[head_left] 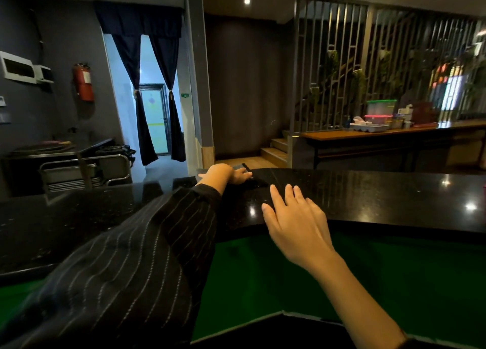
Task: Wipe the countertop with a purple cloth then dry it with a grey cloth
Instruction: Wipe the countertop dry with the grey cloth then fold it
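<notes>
my left hand point(226, 174) is pressing one dark cloth point(248, 178) flat at the far edge of the single black countertop point(381, 196), its colour unclear, its long axis running left-right. my right hand point(294, 219) is hovering open, fingers spread.

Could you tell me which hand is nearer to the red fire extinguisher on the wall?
Left. The left hand lies closer to the fire extinguisher; the right hand rests farther right.
</notes>
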### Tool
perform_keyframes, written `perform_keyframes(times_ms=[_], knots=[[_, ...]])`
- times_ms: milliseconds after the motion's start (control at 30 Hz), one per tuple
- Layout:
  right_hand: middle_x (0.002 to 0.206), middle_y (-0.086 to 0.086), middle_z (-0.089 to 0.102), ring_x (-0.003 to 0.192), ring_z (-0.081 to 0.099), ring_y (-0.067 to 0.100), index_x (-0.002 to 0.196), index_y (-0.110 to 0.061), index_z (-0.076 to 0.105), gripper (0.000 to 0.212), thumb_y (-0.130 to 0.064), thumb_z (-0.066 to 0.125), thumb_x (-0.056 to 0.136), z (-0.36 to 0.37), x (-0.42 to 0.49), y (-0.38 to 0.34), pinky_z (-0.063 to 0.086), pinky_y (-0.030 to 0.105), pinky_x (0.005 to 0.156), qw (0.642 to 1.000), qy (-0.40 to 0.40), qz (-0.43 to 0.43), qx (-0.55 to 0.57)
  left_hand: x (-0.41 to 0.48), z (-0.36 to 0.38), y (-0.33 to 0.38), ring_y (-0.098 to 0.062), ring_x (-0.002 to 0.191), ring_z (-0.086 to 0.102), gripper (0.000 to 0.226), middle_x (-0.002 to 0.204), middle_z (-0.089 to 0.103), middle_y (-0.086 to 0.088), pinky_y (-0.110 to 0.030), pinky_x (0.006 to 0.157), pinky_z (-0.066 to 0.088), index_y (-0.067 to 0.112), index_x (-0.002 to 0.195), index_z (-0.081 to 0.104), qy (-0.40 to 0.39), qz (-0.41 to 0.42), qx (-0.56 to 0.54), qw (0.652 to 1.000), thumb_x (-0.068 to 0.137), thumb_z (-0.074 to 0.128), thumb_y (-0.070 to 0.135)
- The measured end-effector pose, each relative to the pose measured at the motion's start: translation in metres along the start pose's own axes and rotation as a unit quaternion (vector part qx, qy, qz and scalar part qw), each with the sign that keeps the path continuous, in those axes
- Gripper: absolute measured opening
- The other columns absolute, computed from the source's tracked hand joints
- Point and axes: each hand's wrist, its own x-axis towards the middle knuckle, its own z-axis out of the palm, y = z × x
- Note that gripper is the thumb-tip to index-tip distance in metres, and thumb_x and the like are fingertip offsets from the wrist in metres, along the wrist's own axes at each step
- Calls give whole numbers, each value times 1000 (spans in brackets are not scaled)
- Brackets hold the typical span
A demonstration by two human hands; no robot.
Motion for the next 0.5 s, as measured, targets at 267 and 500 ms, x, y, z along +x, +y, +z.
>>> perform_keyframes(times_ms=[267, 500], knots=[[154, 17, 33, 144, 30, 28, 153, -14, 22, 60, -41, 20, 99, 2, 4, 0, 24, 42, 115, 1000, -11, 23, 8, -26, 4, 32, -32, 148, -4, 65, 161, -7, -2, -60, 116, 2, 37, 150, -1, 23, 50, 11, 998, 93, 18, 62], [140, 13, 52, 128, 46, 28, 154, -9, 15, 67, -45, 21, 98, -8, 1, -3, 34, 43, 103, 999, -30, 30, 12, -72, 29, 30, -28, 149, -4, 71, 162, -1, 1, -58, 117, 3, 33, 151, 5, 52, 118, 37, 991, 89, 18, 65]])
